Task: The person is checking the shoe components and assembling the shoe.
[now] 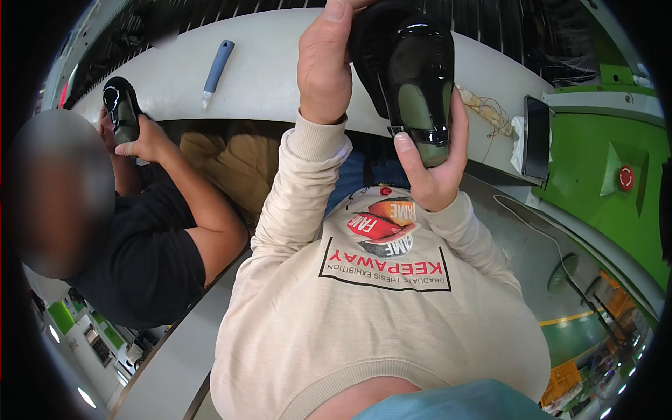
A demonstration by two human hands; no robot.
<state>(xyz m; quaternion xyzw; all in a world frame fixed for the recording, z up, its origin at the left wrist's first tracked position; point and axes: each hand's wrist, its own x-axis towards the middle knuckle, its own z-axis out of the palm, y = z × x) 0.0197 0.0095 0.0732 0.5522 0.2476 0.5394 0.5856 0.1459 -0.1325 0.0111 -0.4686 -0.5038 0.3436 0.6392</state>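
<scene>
Lettering, red and black, marks the shirt. Left hand and right hand clamp glossy footwear; knife lies leftward on surface, phone rightward.

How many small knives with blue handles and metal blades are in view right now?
1: the blue-handled knife lies on the white worktable, left of the camera wearer's left hand. Others could be hidden.

- The shoe is black with grey-green parts.
- The sweater is cream, with a red, orange and black print.
- The knife handle is greyish blue.
- The machine panel is green, its button red.
</scene>
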